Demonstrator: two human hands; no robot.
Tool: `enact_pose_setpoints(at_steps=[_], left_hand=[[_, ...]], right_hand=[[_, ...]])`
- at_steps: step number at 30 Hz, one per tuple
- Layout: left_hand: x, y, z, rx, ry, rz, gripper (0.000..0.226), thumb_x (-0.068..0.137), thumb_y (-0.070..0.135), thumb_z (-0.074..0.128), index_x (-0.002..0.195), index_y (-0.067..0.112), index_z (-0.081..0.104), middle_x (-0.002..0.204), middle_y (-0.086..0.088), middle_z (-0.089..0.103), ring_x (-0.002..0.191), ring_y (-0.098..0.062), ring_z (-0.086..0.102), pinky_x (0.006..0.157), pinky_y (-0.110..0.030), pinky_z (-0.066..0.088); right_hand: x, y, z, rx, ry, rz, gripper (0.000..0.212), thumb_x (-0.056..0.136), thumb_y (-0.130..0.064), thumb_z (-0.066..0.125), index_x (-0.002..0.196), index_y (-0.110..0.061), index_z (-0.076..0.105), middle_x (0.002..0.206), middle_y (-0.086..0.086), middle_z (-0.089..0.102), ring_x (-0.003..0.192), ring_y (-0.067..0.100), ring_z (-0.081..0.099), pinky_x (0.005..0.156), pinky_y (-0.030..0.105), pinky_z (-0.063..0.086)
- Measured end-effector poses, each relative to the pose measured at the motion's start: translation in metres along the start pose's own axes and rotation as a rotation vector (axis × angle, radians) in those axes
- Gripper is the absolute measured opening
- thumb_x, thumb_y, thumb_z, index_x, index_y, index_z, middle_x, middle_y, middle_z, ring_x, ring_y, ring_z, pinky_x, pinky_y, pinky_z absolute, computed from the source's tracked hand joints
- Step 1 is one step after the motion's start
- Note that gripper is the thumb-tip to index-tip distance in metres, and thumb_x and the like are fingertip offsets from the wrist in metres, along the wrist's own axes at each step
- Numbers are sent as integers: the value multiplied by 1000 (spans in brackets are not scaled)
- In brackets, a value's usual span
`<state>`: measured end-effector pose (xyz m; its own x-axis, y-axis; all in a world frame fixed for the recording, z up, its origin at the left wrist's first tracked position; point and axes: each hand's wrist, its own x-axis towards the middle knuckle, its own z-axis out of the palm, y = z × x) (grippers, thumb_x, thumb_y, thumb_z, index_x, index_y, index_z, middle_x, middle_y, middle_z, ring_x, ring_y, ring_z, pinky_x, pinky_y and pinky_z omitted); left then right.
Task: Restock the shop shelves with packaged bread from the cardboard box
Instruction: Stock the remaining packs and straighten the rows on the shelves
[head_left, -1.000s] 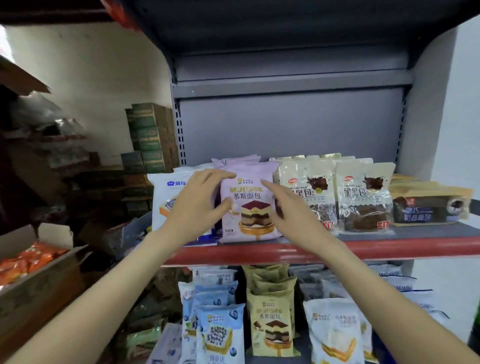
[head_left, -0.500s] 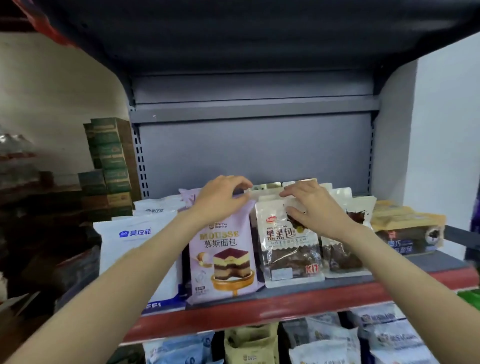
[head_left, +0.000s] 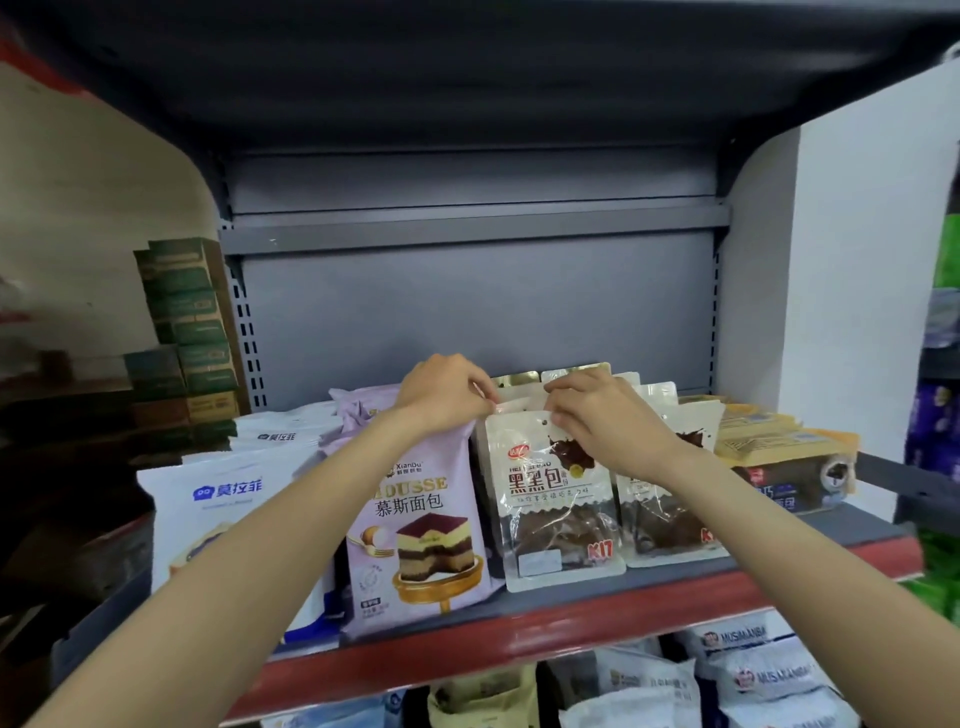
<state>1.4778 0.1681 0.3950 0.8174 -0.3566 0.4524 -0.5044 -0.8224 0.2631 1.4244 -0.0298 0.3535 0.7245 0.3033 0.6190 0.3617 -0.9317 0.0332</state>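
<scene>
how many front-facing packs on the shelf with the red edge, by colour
white-and-blue pack: 1
lilac mousse pack: 1
white dark-bread packs: 2
tan pack lying flat: 1
total: 5; more stand behind each, too hidden to count

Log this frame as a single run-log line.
phase: straightening stock | left hand: pinching top of white chocolate-bread pack | right hand: pinching same top | shelf: packs upright

Single head cam, wide-angle, no second view to overlap. Looks straight ahead at the shelf (head_left: 597, 618) from close range, slightly below the grey upper deck, whose underside fills the top. Both forearms enter from the bottom edge. Lower shelf stock is cropped at the bottom.
</scene>
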Motion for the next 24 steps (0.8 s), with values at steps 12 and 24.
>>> enact_pose_setpoints(at_steps=[12, 24], left_hand=[[-9, 5, 15, -57, 134, 5, 9, 84, 28, 69, 91, 30, 75, 90, 6, 74, 91, -12, 66, 76, -22, 43], [-9, 4, 24, -103, 183, -24, 9, 86, 27, 67, 92, 27, 74, 93, 3, 74, 94, -14, 65, 75, -20, 36]], right_hand=[[5, 0, 2, 28, 13, -8, 21, 95, -20, 51, 106, -18, 68, 123, -1, 61, 118, 25, 48, 96, 35, 34], [3, 6, 6, 115, 7, 4, 16, 94, -19, 53, 99, -17, 68, 114, -2, 64, 110, 26, 52, 94, 42, 41]])
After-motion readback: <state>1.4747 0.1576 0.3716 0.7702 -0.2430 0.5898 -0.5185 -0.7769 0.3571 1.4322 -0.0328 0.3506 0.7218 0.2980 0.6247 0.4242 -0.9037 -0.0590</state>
